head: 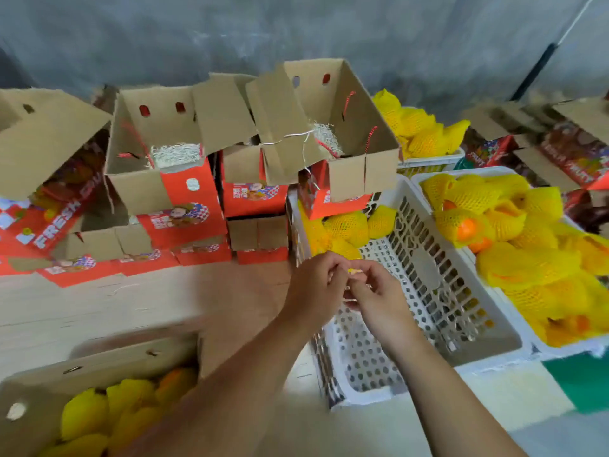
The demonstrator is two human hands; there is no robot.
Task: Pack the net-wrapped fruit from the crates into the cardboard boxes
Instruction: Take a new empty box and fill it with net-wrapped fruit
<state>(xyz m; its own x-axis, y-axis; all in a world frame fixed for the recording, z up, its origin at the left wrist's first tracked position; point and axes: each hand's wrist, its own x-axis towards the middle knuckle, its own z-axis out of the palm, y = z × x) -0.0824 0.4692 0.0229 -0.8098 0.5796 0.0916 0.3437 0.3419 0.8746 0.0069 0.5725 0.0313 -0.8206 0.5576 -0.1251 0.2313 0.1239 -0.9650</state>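
My left hand (pixel 314 286) and my right hand (pixel 375 296) meet over the near rim of a white plastic crate (pixel 428 291). Together their fingertips pinch a small yellow scrap (pixel 354 271). That crate holds only a few yellow net-wrapped fruit (pixel 349 225) at its far end. A second white crate (pixel 540 349) to the right is heaped with net-wrapped fruit (pixel 524 262), some showing orange skin. At the bottom left an open cardboard box (pixel 99 367) holds several wrapped fruit (pixel 115 410).
Open red-and-brown cardboard boxes (pixel 184 179) are stacked at the back left and centre, some with white shredded paper inside. A third crate of fruit (pixel 425 133) stands at the back. More boxes (pixel 566 146) lie at the far right, a green surface (pixel 583 380) at the lower right.
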